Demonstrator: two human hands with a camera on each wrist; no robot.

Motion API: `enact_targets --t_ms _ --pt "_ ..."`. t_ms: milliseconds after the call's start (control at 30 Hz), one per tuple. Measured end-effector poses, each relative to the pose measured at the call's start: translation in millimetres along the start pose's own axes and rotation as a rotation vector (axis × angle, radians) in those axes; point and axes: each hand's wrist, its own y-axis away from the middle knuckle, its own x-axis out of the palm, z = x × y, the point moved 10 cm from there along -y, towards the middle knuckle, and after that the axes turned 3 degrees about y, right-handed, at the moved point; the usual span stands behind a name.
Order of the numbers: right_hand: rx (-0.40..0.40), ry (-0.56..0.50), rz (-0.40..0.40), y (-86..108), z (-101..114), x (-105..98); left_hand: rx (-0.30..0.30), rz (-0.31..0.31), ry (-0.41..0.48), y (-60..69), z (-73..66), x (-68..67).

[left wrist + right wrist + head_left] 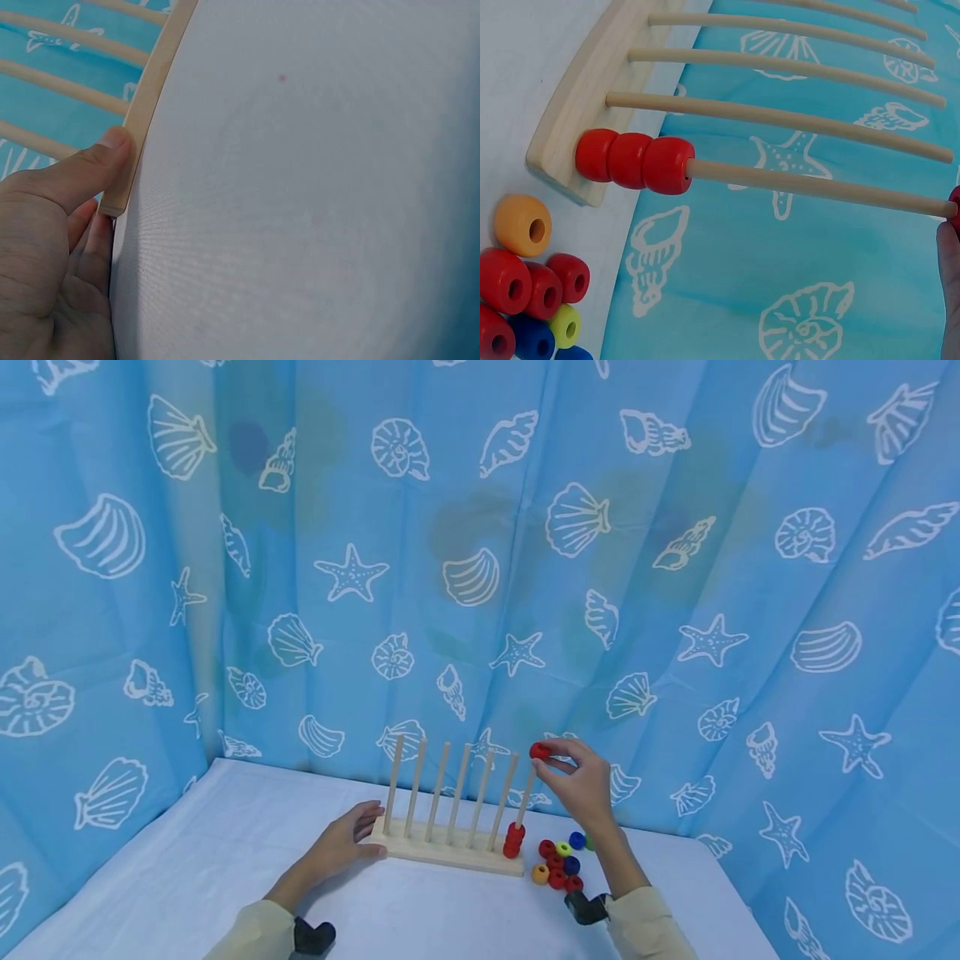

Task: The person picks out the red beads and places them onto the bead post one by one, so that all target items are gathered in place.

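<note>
A wooden peg rack (457,855) with a row of upright pegs stands on the table. My left hand (337,845) grips the left end of its base, thumb (105,161) on the front edge and fingers behind. Between the fingertips of my right hand (588,785) is a red bead (538,751), pinched at the top of the rightmost peg (817,187). In the right wrist view the peg's tip meets this bead (954,206), which is partly cut off by the frame. Three red beads (634,160) sit stacked at the bottom of that same peg.
Loose beads in red, orange (540,874), yellow (564,849), blue (572,865) and green lie right of the rack, below my right forearm. A white cloth (420,914) covers the table. Behind it hangs a blue curtain (420,610) with shell prints.
</note>
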Motion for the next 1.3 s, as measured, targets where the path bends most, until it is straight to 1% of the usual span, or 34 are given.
enact_targets --t_ms 167,300,433,533,633,733,800,867,967,1067,1167,1300 --pt "0.013 -0.014 0.008 -1.1 -0.1 1.3 -0.001 -0.003 -0.014 -0.3 -0.6 -0.7" --pt "0.025 -0.018 0.029 -2.4 -2.8 3.4 -0.004 -0.005 -0.006 0.3 -0.1 -0.8" --pt "0.056 -0.022 0.043 -3.4 -8.8 3.3 0.0 -0.002 0.011 0.3 -0.1 0.6" --pt "0.074 -0.029 0.047 -3.7 -9.1 1.8 0.004 -0.001 0.019 0.2 -1.1 1.5" --pt "0.071 -0.039 0.055 -3.8 3.2 -0.8 0.004 0.0 0.013 0.7 -2.3 1.3" --pt "0.051 -0.037 0.067 -3.7 19.3 -2.8 0.002 -0.001 0.013 0.8 -3.0 0.7" --pt "0.051 -0.036 0.077 -4.1 23.8 -3.1 0.001 -0.001 0.007 0.7 -3.1 0.5" --pt "0.065 -0.031 0.085 -4.4 19.8 -1.8 0.0 -0.001 0.006 0.5 -3.3 0.2" --pt "0.086 -0.021 0.102 -4.5 4.8 2.6 -0.001 0.0 -0.001 0.7 -3.0 -0.1" --pt "0.089 -0.015 0.12 -2.3 -9.3 7.5 -0.005 -0.002 -0.01 1.5 -2.6 -0.6" --pt "0.084 -0.032 0.132 2.0 -16.9 11.1 -0.006 -0.008 -0.015 1.8 -2.6 -1.1" --pt "0.101 -0.037 0.128 9.9 -25.4 14.1 -0.002 -0.008 -0.015 2.4 -2.7 -0.1"
